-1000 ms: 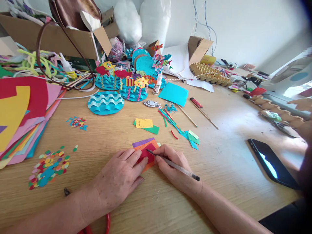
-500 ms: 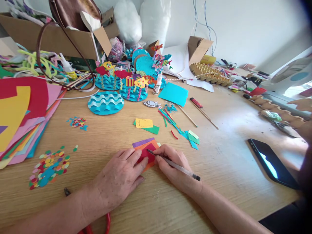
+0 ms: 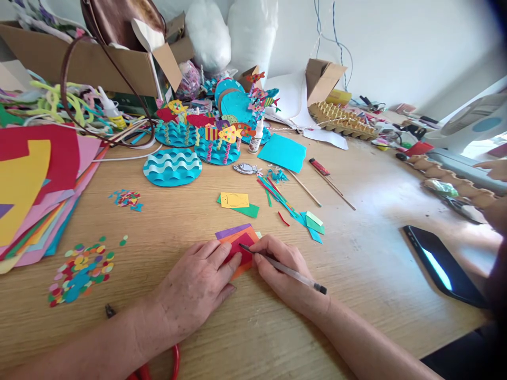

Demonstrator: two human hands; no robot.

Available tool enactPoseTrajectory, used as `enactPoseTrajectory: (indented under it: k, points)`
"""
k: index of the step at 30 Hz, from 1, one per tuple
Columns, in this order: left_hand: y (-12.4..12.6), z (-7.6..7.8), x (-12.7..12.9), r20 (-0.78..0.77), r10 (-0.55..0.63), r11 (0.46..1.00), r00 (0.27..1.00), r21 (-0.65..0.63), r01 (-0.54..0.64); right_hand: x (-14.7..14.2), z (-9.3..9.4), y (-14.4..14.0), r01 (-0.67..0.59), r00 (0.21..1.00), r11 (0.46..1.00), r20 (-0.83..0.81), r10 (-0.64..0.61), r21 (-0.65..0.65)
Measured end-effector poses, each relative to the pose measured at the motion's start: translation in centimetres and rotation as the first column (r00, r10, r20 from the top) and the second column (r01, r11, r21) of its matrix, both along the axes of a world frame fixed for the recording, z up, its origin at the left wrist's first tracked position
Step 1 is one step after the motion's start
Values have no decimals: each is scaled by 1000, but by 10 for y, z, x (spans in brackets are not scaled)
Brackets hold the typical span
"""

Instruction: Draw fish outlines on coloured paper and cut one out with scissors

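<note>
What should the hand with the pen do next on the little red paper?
Probably draw the next short stroke. The right hand holds the pen with its tip on the red paper, and the left hand lies flat on that paper, pinning the small coloured stack to the table, so it looks steady enough to draw on.

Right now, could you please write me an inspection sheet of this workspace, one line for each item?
Surface: wooden table, light patch at right.
Job's things: small red paper piece on a stack of purple and orange pieces; pen with its tip on the red piece.
Clutter: paper dots, coloured paper sheets, blue wave discs, glue bottle, cardboard box, phone, red scissor handles.
Hands: left hand flat, pressing the paper; right hand holding the pen.
Cables: thin wires on the wall.
Surroundings: white wall; another person's hand at right edge.
</note>
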State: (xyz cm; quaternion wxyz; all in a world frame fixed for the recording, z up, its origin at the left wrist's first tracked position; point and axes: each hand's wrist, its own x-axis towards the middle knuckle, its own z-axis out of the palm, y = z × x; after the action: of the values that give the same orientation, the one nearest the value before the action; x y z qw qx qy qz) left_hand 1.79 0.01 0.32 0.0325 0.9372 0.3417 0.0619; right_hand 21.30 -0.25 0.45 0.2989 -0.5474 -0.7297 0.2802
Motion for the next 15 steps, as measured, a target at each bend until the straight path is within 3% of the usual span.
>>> enactPoseTrajectory:
  k: [15]
  points:
    - [-1, 1, 0, 12, 0, 1000, 1000, 3, 0, 0, -1, 0, -9, 1000, 1000, -16, 9, 3]
